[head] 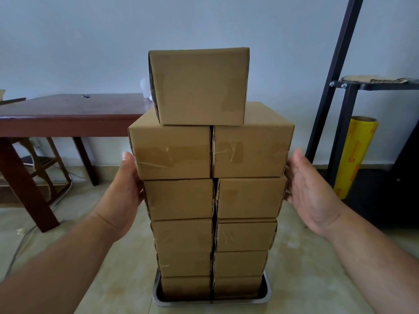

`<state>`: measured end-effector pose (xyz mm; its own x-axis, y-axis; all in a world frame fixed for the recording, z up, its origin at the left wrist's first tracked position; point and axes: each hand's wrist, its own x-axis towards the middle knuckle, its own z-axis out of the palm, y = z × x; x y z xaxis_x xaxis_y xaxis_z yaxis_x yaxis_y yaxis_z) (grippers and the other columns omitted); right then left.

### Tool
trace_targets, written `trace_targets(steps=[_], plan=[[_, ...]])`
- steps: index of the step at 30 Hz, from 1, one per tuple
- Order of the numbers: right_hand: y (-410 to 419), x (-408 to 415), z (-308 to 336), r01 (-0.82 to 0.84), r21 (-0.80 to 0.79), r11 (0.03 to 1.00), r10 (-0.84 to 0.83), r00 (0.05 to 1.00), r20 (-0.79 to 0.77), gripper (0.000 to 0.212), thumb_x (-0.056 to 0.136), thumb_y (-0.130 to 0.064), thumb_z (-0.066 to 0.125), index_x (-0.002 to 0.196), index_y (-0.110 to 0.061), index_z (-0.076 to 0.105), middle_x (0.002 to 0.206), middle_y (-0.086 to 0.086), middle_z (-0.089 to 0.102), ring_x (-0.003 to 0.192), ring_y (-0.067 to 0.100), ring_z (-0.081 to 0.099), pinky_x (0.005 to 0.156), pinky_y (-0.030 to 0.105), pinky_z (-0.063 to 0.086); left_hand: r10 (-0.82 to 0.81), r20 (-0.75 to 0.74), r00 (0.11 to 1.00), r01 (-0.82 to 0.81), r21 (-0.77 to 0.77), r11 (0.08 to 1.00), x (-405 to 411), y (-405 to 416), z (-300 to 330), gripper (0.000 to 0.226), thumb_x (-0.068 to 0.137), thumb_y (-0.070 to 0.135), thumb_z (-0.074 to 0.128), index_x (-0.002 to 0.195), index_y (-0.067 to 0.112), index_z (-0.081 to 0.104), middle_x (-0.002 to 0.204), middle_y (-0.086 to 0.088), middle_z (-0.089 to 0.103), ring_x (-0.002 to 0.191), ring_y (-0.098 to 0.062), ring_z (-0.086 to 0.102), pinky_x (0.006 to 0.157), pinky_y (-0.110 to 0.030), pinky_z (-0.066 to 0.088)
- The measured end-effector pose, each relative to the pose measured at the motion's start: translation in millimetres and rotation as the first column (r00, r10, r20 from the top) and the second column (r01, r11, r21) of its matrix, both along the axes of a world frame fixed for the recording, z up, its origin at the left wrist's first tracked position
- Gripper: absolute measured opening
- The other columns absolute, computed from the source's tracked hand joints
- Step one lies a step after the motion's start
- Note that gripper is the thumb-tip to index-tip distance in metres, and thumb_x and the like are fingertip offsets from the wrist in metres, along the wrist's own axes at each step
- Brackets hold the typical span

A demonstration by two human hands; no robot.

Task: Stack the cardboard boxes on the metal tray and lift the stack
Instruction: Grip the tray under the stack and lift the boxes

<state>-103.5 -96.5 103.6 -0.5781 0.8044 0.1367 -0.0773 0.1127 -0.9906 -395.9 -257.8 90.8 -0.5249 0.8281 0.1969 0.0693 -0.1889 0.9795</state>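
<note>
Boxes stand in two columns on the metal tray on the floor, one lone box centred on top, the stack's long axis vertical. Left hand lies flat against its left side; right hand, open, hovers beside its right side, perhaps just touching. Uneven squeezing could split the columns or tip the top box.

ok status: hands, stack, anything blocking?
Left hand flat against the stack, right hand open beside it. Boxes stacked on metal tray, tray on floor. Nothing blocking.

Soft even daylight, faint shadows, sharp focus, wide-angle edge bowing.
</note>
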Motion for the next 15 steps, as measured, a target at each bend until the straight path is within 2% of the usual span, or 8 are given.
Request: trace_targets(steps=[5,9,15], plan=[[5.6,1.1,-3.1,-0.043,-0.01,0.999,0.043,0.999,0.026,0.053,0.092,-0.076,0.029,0.129,-0.056,0.061,0.133,-0.02,0.069,0.128,0.007,0.061,0.12,0.049,0.035,-0.022,-0.052,0.998,0.023,0.005,1.0,3.0,0.3,0.0,0.066,0.096,0.072,0.02,0.144,0.041,0.055,0.14,0.015,0.066,0.132,-0.005,0.058,0.116,-0.042,0.038],[5.7,0.3,-4.3,-0.039,-0.018,0.999,0.04,0.998,0.049,0.043,0.092,-0.077,0.035,0.122,-0.062,0.061,0.133,-0.025,0.067,0.131,0.005,0.058,0.121,0.047,0.033,-0.043,-0.087,0.995,0.044,0.007,0.999,4.5,0.5,-1.9,0.059,0.1,0.066,0.021,0.143,0.041,0.054,0.141,0.017,0.064,0.132,-0.003,0.057,0.112,-0.036,0.04],[5.6,0.8,-4.8,-0.024,-0.01,1.0,0.025,0.997,0.068,0.046,0.092,-0.077,0.038,0.129,-0.059,0.058,0.136,-0.024,0.066,0.133,0.006,0.057,0.121,0.048,0.033,-0.041,-0.149,0.988,0.04,-0.008,0.999,3.6,-1.9,-3.8,0.062,0.099,0.068,0.027,0.15,0.04,0.048,0.145,0.018,0.061,0.135,-0.002,0.055,0.111,-0.034,0.041]])
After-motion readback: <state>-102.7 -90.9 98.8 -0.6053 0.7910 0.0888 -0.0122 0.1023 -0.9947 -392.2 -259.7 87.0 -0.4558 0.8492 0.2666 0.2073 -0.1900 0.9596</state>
